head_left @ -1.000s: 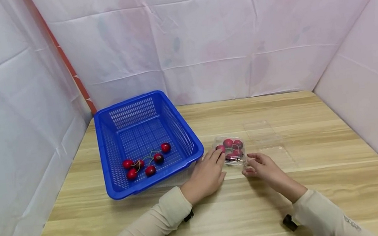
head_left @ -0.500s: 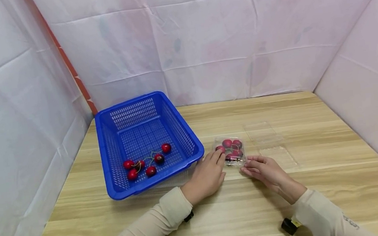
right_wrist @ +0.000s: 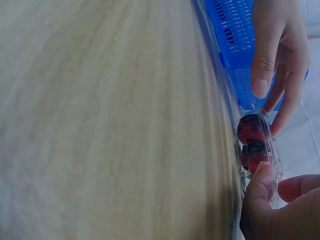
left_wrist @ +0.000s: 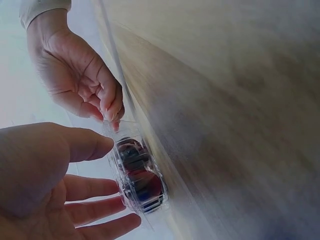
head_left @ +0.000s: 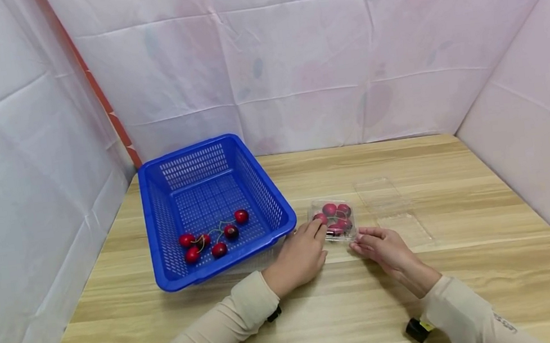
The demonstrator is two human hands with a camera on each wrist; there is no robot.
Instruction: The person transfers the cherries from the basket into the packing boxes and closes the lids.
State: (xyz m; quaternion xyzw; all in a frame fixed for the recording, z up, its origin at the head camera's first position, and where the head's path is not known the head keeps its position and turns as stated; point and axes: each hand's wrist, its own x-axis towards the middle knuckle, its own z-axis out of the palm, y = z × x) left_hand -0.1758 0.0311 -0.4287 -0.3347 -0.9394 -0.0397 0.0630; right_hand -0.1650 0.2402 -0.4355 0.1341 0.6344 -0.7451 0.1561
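Finding a clear plastic box (head_left: pixel 334 223) right of centre in the head view, flat on the wood-grain table (head_left: pixel 299 338), with several red cherries (head_left: pixel 330 209) showing through the plastic. Noted the left hand (head_left: pixel 299 256) at the left side of the box, entering from the lower middle of the frame. Saw fingertips touching the clear plastic there, with fingers extended rather than curled. Confirmed in the left wrist view, lower left: fingers spread apart from one another and from the thumb. Noted the right hand (head_left: pixel 387 250) at the lower right corner of the box. Saw thumb and fingertips clamped in a pinch on the edge of the plastic. Confirmed in the right wrist view, lower right.

Recorded a blue basket (head_left: pixel 269 200) left of centre, near the left hand, upright on the table. Counted six red cherries with stems (head_left: pixel 231 231) in the lower part of its floor. Located a flat clear plastic container (head_left: pixel 406 229) right of the box, faint in outline. Observed pale sleeves (head_left: pixel 216 328) on both arms, and a black object (head_left: pixel 417 330) beside the right cuff, at lower right. Logged pale cloth (head_left: pixel 294 73) across the upper frame and along both sides.
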